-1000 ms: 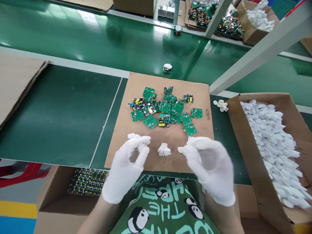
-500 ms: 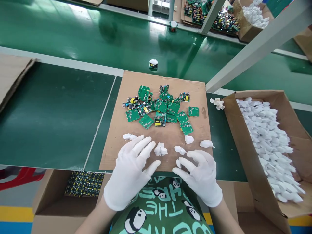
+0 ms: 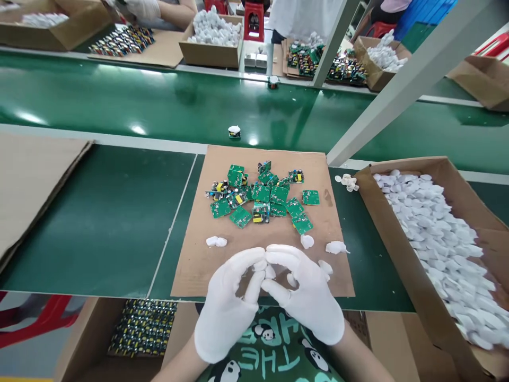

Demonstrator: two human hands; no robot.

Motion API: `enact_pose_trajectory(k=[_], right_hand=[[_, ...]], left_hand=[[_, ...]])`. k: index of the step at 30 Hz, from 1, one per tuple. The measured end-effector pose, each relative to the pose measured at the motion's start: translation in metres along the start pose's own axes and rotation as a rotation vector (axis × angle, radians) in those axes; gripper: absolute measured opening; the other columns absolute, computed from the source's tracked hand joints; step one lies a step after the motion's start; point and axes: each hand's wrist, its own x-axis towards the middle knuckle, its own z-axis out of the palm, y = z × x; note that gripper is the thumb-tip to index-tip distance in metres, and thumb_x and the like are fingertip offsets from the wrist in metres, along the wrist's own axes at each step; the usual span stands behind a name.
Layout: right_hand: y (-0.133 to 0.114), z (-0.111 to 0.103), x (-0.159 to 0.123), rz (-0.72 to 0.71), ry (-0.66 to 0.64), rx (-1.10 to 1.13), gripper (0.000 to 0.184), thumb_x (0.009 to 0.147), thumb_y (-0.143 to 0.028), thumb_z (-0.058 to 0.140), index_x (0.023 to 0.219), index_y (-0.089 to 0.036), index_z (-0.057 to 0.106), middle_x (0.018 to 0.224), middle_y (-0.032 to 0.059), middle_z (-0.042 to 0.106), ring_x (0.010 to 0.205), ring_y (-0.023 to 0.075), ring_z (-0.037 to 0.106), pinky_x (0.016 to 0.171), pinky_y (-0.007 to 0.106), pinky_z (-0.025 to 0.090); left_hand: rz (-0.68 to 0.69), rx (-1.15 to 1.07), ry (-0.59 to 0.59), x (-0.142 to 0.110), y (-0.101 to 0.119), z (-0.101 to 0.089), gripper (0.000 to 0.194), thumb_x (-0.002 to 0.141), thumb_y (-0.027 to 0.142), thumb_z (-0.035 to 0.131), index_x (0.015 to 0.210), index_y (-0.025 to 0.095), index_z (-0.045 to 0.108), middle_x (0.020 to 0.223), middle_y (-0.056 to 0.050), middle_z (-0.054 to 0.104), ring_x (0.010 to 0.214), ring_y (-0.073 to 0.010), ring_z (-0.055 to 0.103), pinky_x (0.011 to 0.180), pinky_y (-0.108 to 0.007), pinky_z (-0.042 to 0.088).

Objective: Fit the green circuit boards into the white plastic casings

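Note:
In white gloves, my left hand (image 3: 233,305) and my right hand (image 3: 306,294) meet fingertip to fingertip over the front of a cardboard sheet (image 3: 191,265). Both are curled around a small white piece (image 3: 270,271), partly hidden by the fingers. Another white bit (image 3: 292,280) shows under my right palm. Loose white pieces lie nearby: a pair (image 3: 217,241) to the left, a round one (image 3: 307,241) and a flat one (image 3: 336,247) to the right. Beyond my hands sits a heap of green circuit boards (image 3: 260,192), some showing yellow and black components.
An open carton (image 3: 392,244) of white pieces stands at right, beside a slanting metal post (image 3: 393,90). A capped board (image 3: 234,131) rests on the green surface behind. Below left, a box holds boards (image 3: 143,326). A co-worker's gloved hand (image 3: 143,8) shows across the line.
My two hands have come together from apart, and their fingers have closed around the white piece from the middle of the sheet. The head view has tilted upward.

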Motion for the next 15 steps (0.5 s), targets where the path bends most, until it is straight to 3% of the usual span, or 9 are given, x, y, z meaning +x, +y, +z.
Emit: enact_pose_trajectory(k=[3, 7, 11, 15], right_hand=[[-0.008, -0.003, 0.003, 0.089, 0.033, 0.233, 0.019, 0.084, -0.012, 0.062, 0.098, -0.025, 0.065, 0.109, 0.0022, 0.073, 0.072, 0.0115, 0.072, 0.071, 0.025, 0.063], [-0.011, -0.008, 0.003, 0.196, 0.058, 0.418, 0.013, 0.090, -0.016, 0.059, 0.100, -0.023, 0.064, 0.106, 0.0055, 0.075, 0.079, 0.0143, 0.074, 0.071, 0.026, 0.063], [-0.009, -0.008, 0.004, 0.248, 0.020, 0.477, 0.017, 0.094, -0.021, 0.055, 0.108, -0.022, 0.065, 0.086, 0.0027, 0.074, 0.076, 0.0143, 0.072, 0.072, 0.027, 0.062], [-0.006, -0.002, 0.000, 0.194, 0.092, 0.364, 0.029, 0.077, -0.016, 0.072, 0.103, -0.023, 0.060, 0.101, 0.0032, 0.068, 0.070, 0.0118, 0.065, 0.059, 0.024, 0.054]], left_hand=[[-0.198, -0.311, -0.017, 0.002, 0.007, -0.002, 0.023, 0.093, 0.019, 0.062, 0.113, 0.029, 0.066, 0.111, -0.002, 0.074, 0.101, -0.0173, 0.072, 0.089, -0.029, 0.059], [-0.386, -0.589, -0.045, 0.008, 0.013, -0.002, 0.013, 0.092, 0.027, 0.066, 0.104, 0.026, 0.071, 0.103, -0.002, 0.076, 0.093, -0.0162, 0.072, 0.084, -0.025, 0.059], [-0.481, -0.647, -0.027, 0.008, 0.015, 0.001, 0.013, 0.092, 0.032, 0.068, 0.102, 0.025, 0.073, 0.099, -0.001, 0.077, 0.089, -0.0145, 0.070, 0.084, -0.022, 0.058], [-0.519, -0.687, 0.021, 0.003, 0.013, 0.006, 0.015, 0.089, 0.030, 0.072, 0.103, 0.026, 0.074, 0.107, -0.001, 0.077, 0.099, -0.0148, 0.071, 0.090, -0.021, 0.055]])
